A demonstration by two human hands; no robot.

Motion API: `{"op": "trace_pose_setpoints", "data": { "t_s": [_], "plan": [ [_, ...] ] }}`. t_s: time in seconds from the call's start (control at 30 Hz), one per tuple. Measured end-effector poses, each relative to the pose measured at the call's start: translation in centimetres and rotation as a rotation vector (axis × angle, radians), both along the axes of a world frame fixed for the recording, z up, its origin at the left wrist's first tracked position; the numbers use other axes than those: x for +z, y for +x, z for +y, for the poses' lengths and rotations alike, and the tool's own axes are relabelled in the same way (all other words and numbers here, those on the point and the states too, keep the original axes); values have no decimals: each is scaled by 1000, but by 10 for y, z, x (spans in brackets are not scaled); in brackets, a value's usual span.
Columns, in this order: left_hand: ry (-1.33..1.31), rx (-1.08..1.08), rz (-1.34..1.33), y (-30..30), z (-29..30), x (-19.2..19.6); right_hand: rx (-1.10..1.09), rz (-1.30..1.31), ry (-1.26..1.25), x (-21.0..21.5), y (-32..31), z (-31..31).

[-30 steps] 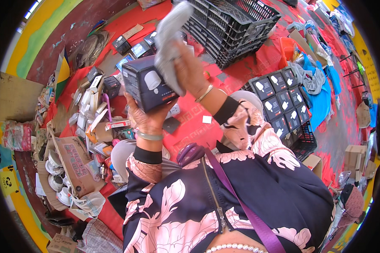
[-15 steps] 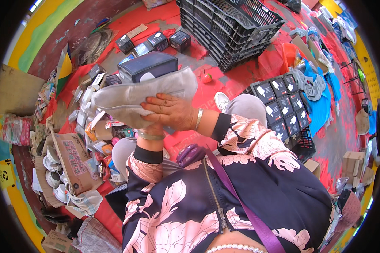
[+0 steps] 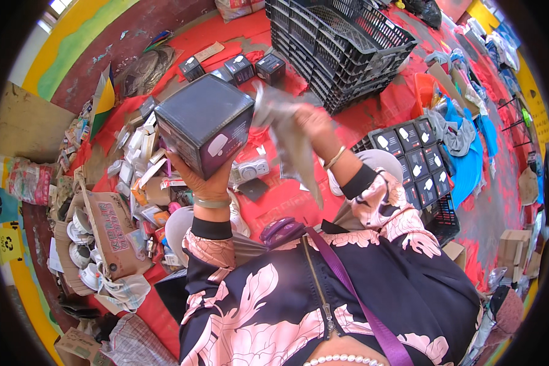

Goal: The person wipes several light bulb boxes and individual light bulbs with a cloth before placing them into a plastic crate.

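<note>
A black cardboard box (image 3: 207,119) with a white picture on its front rests tilted on my left hand (image 3: 204,184). The fingers of that hand spread under and against its lower side. Off to the box's right, my right hand (image 3: 316,125) grips a grey cloth (image 3: 285,137), which hangs down in a blurred fold. The cloth's upper end lies close to the box's right edge; whether they touch I cannot tell. Below the box, a pale grey device with a round dial (image 3: 250,171) sits on the red floor covering.
Black plastic crates (image 3: 341,61) are stacked at the far side. Similar black boxes (image 3: 412,152) fill a crate at my right, and smaller ones (image 3: 239,68) stand beyond my hands. Loose small packages (image 3: 143,149) and an open carton (image 3: 113,235) of white crockery lie to my left.
The cloth has swung right, off the box, with my right hand. The box has come nearer and shows its top and front. My left hand, earlier hidden behind the cloth, now shows beneath it.
</note>
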State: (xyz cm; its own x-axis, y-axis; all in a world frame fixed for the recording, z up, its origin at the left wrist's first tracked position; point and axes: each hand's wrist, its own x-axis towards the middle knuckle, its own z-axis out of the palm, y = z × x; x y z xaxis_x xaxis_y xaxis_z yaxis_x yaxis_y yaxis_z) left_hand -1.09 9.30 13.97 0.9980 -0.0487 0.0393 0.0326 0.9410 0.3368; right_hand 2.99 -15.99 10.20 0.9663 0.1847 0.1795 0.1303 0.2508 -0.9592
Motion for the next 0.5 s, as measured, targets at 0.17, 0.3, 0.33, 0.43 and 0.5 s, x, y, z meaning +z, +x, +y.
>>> {"op": "trace_pose_setpoints", "data": {
  "t_s": [0.17, 0.3, 0.33, 0.43, 0.5],
  "plan": [
    [-49, -47, -9, -9, -10, 4, -81, 332, 710, 60, 7, -22],
    [46, -48, -5, -5, -11, -16, -33, 224, 813, 81, -3, 0],
    [60, -65, -45, -8, -14, -13, 6, 210, 832, 84, -5, 4],
    [447, 17, -122, -16, -24, 9, 39, 186, 736, 79, -6, 3],
    [676, 81, -206, -11, -29, 21, -45, 166, 538, 76, -6, 5]
  ]
}}
